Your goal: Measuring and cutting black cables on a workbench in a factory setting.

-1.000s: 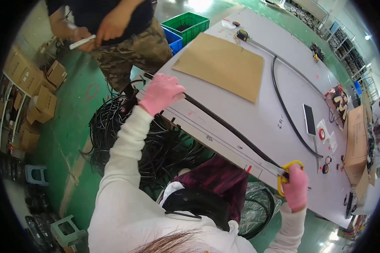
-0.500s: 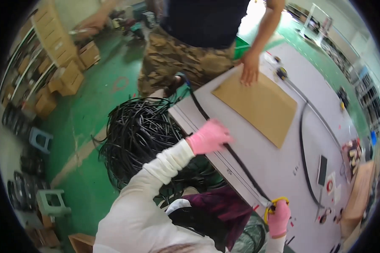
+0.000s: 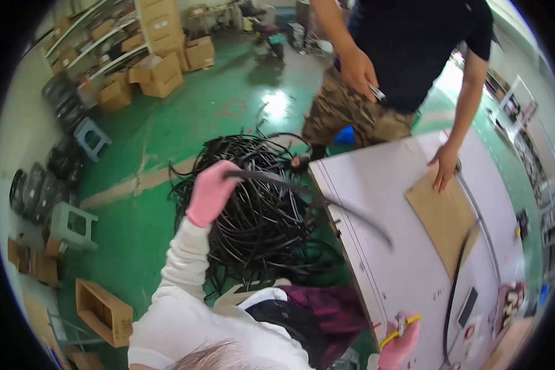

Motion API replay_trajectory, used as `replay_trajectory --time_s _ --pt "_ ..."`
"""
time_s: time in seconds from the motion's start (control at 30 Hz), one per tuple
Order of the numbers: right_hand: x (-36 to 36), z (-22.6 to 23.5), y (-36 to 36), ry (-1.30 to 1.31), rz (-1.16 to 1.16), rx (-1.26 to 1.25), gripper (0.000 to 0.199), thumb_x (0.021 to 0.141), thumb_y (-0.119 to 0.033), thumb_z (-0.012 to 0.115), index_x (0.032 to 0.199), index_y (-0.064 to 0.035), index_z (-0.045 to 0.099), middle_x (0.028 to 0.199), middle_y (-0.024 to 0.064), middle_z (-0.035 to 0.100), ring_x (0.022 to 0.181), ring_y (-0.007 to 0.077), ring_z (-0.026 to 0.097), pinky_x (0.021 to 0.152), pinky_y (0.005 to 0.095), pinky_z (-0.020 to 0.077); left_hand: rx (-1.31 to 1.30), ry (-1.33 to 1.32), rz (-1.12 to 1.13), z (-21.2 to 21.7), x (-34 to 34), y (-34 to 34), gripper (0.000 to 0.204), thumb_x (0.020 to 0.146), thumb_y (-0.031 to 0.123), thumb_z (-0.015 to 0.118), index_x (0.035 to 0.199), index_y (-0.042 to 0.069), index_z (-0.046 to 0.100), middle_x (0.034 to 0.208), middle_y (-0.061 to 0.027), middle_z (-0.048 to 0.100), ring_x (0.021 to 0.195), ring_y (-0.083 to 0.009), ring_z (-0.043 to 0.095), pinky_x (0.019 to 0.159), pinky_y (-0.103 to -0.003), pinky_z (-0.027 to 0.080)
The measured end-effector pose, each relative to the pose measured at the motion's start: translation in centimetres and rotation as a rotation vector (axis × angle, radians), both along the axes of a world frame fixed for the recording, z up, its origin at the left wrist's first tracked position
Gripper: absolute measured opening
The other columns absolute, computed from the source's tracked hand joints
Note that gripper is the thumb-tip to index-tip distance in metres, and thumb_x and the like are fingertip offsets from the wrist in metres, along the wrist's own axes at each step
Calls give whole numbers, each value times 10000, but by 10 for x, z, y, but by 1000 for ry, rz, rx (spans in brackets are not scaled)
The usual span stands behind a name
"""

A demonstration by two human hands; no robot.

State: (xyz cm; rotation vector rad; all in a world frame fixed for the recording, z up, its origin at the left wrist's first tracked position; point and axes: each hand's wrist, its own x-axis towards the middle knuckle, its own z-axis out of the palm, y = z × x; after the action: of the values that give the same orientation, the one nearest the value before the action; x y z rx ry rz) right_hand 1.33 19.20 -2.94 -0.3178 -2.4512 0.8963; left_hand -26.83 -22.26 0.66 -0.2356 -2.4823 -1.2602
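My left hand (image 3: 214, 192), in a pink glove, is closed on one end of a black rubber-like strip (image 3: 364, 220). The strip stretches to the right over the pile of black strips (image 3: 253, 234) and the table edge, its far end blurred. At the table's near edge my right hand (image 3: 402, 346), also gloved in pink, grips yellow-handled cutters (image 3: 390, 338). The jaws of the cutters are too small to make out clearly.
Across the pale table (image 3: 376, 185) a person rests one hand (image 3: 444, 165) on a brown cardboard sheet (image 3: 441, 216); their other hand holds a small metallic tool. A tape measure and another black strip (image 3: 451, 308) lie at right. Stools and cartons (image 3: 157, 77) stand at left.
My left hand has swung left off the table with the strip, over the pile. The other person has moved the cardboard sheet farther off, and my view has turned left.
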Motion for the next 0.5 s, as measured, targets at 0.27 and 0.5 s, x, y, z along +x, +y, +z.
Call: replay_trajectory --time_s 0.27,0.5 --pt "8 -41 -29 36 24 -539 146 886 -100 612 981 -24 531 867 78 578 732 195 562 662 312 462 815 -286 206 -68 -11 -60 224 949 264 600 853 63 622 563 92 347 431 -22 303 399 -226 236" --pt "-74 -20 -133 -704 421 -1388 269 958 -285 493 931 -29 571 744 62 567 593 128 546 503 247 428 838 -509 314 -147 5 -92 228 934 336 565 940 110 593 567 73 382 408 -50 322 381 -237 273"
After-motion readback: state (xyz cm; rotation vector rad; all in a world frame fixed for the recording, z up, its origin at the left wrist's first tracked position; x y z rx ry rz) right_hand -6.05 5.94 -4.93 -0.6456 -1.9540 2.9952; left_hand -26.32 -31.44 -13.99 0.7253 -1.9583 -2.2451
